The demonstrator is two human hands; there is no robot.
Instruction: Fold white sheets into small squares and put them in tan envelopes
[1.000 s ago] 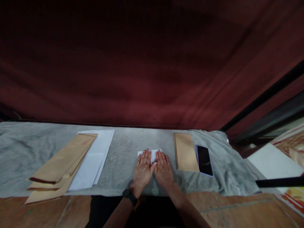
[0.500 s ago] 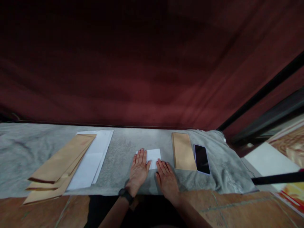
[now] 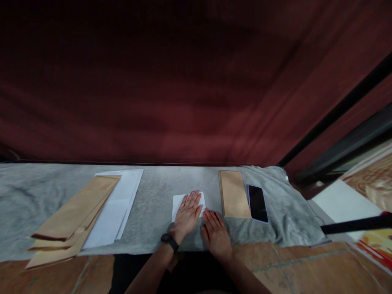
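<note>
White paper (image 3: 177, 202) lay on grey cloth (image 3: 153, 212), partly under the left hand (image 3: 188, 214), flattened, fingers extended. Right hand (image 3: 217, 234), flat, gripped nothing by the paper's near right corner. Judged risk: skewing, if the left palm dragged sideways.

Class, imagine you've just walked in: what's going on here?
A person's left hand lies flat over a small white paper, while the right hand is palm down at its near right corner. The paper lies on grey cloth. To the left, brown papers partly cover white sheets; to the right, a brown stack sits beside a phone.
</note>
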